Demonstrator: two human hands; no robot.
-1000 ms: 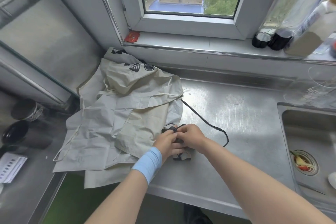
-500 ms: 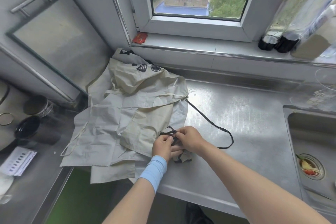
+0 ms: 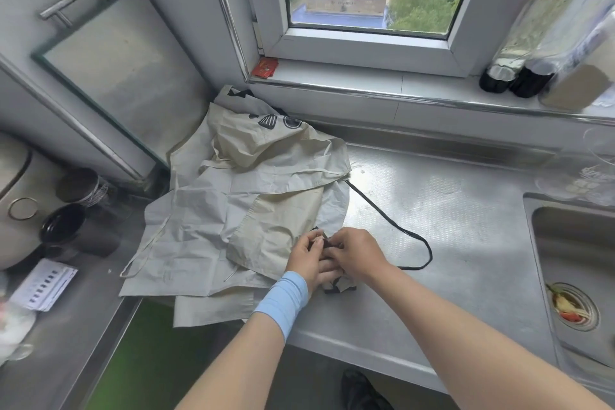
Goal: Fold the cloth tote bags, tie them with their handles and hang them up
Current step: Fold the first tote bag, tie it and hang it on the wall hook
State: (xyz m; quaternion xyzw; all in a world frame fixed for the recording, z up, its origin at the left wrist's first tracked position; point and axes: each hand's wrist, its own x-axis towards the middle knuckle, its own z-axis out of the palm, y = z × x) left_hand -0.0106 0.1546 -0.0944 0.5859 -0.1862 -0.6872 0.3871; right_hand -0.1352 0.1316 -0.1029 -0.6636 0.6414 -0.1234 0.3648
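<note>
Both hands had drawn closer together than half a second before: left hand (image 3: 307, 260) and right hand (image 3: 356, 251) pinched one thin black handle (image 3: 396, 226) over one small folded tote bag (image 3: 341, 285) near the steel counter's (image 3: 466, 226) front edge. Its loop trailed right, with crumpled cream tote bags (image 3: 253, 203) heaped alongside.

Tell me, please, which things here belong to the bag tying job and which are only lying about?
Job:
left hand and right hand, both pinching the handle
folded bag under them
pile of bags

Lying about:
bottles
red packet
cups
paper
sink
</note>
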